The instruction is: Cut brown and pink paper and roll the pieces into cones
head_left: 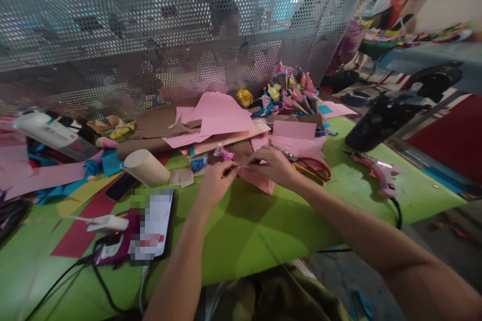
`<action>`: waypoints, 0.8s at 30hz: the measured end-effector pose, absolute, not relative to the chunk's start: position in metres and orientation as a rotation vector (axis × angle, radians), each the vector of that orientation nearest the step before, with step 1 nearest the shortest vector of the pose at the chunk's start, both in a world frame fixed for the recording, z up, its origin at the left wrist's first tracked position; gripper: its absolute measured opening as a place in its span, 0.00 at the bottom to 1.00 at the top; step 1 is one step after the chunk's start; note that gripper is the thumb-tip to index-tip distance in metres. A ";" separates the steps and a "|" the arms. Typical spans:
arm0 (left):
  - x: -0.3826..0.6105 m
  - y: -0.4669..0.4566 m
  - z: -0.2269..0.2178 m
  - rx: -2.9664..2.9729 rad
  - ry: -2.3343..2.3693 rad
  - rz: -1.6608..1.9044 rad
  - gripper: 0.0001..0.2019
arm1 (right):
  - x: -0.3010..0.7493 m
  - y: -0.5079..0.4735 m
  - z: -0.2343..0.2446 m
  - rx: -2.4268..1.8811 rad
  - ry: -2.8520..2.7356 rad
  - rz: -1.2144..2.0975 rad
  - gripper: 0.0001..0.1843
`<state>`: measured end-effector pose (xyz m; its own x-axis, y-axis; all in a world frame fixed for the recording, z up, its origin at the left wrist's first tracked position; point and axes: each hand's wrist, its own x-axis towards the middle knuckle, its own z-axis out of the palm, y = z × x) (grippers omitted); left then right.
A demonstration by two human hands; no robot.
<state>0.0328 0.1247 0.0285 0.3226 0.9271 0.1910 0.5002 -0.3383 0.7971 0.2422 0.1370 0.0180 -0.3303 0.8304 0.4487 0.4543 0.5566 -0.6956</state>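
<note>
My left hand point(215, 180) and my right hand point(274, 165) meet over the green table point(241, 225), both pinching a small piece of pink paper point(259, 179) between fingertips. The fingers of each hand are closed on the paper's upper edge. A pair of red-handled scissors point(314, 168) lies just right of my right hand. Loose pink sheets point(220, 113) and brown card are piled right behind the hands.
A pink glue gun point(381, 174) lies at the right with its cord. A paper roll point(146, 167), a phone point(121, 186) and a tablet point(152, 225) sit at the left. Finished paper cones point(291, 91) stand at the back. A perforated metal screen point(150, 25) walls off the far side.
</note>
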 end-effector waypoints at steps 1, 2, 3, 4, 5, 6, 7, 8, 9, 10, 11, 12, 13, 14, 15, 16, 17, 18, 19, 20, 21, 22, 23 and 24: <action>0.033 0.125 0.029 2.005 1.260 0.861 0.09 | 0.241 0.136 0.018 -1.034 -1.981 0.584 0.11; 0.034 0.124 0.029 2.042 1.262 0.850 0.08 | 0.240 0.136 0.018 -1.035 -1.990 0.595 0.11; 0.034 0.124 0.030 2.069 1.265 0.847 0.07 | 0.240 0.135 0.018 -1.040 -1.989 0.614 0.11; 0.034 0.125 0.030 2.078 1.271 0.856 0.07 | 0.240 0.135 0.019 -1.049 -1.978 0.641 0.10; 0.033 0.125 0.030 2.068 1.284 0.879 0.08 | 0.240 0.135 0.019 -1.064 -1.957 0.675 0.10; 0.033 0.125 0.030 2.043 1.302 0.913 0.09 | 0.241 0.136 0.020 -1.088 -1.929 0.711 0.10; 0.031 0.126 0.030 2.009 1.321 0.952 0.10 | 0.242 0.137 0.020 -1.118 -1.897 0.745 0.11; 0.030 0.126 0.030 1.978 1.337 0.981 0.10 | 0.243 0.138 0.020 -1.151 -1.866 0.775 0.13; 0.029 0.126 0.031 1.962 1.350 0.991 0.11 | 0.245 0.139 0.020 -1.180 -1.844 0.801 0.15; 0.028 0.126 0.031 1.969 1.361 0.981 0.11 | 0.246 0.140 0.020 -1.200 -1.834 0.818 0.16; 0.027 0.126 0.032 2.001 1.368 0.960 0.10 | 0.247 0.141 0.020 -1.214 -1.834 0.823 0.17; 0.027 0.126 0.033 2.049 1.366 0.935 0.09 | 0.247 0.141 0.020 -1.220 -1.847 0.812 0.16; 0.027 0.126 0.033 2.101 1.355 0.912 0.08 | 0.247 0.140 0.020 -1.220 -1.873 0.791 0.15; 0.028 0.125 0.033 2.142 1.337 0.890 0.07 | 0.246 0.139 0.020 -1.216 -1.905 0.766 0.14; 0.029 0.125 0.033 2.163 1.321 0.873 0.07 | 0.245 0.138 0.020 -1.206 -1.933 0.742 0.12; 0.031 0.124 0.032 2.159 1.314 0.859 0.07 | 0.244 0.138 0.020 -1.184 -1.951 0.722 0.11; 0.032 0.124 0.031 2.133 1.321 0.854 0.07 | 0.243 0.137 0.020 -1.151 -1.954 0.696 0.10; 0.033 0.124 0.030 2.094 1.343 0.861 0.08 | 0.243 0.136 0.021 -1.114 -1.941 0.656 0.11; 0.034 0.124 0.028 2.049 1.370 0.886 0.08 | 0.243 0.136 0.021 -1.081 -1.909 0.600 0.13; 0.035 0.125 0.027 2.006 1.392 0.925 0.09 | 0.243 0.136 0.022 -1.055 -1.862 0.532 0.15; 0.035 0.125 0.025 1.967 1.406 0.970 0.09 | 0.244 0.137 0.022 -1.038 -1.807 0.462 0.18; 0.036 0.125 0.025 1.932 1.410 1.013 0.09 | 0.244 0.137 0.022 -1.029 -1.748 0.402 0.19; 0.036 0.125 0.024 1.899 1.408 1.051 0.09 | 0.245 0.137 0.022 -1.028 -1.690 0.363 0.18; 0.037 0.125 0.023 1.867 1.398 1.076 0.09 | 0.246 0.138 0.022 -1.031 -1.636 0.350 0.18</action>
<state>0.0367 0.1247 0.0235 0.1318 0.9551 0.2653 0.5010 -0.2952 0.8136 0.2462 0.1378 0.0222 -0.0035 0.7693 0.6389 0.4403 0.5748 -0.6898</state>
